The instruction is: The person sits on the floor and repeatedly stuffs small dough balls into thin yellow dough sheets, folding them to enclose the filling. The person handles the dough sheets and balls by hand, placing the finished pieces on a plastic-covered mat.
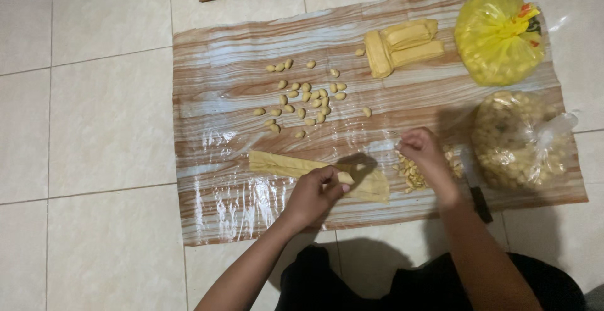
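On the floor, a wood-grain mat (220, 97) carries everything. Near its front edge the left hand (314, 194) rests on a long yellow dough strip (289, 166), fingers (333, 182) curled shut around its right end — likely to steady it as bits come off. The right hand (423, 150) hovers just right of that, fingertips pinched together over a small heap of pieces (409, 174); whether a piece sits between them I cannot tell. A knife (478, 201) lies beside that wrist, within easy reach. Farther back, shaped pieces (305, 97) are spread out singly — apart, perhaps so they don't stick. Folded dough (402, 44) waits at the far side, with a yellow bag (500, 37) and a clear bag (519, 141) at the right.
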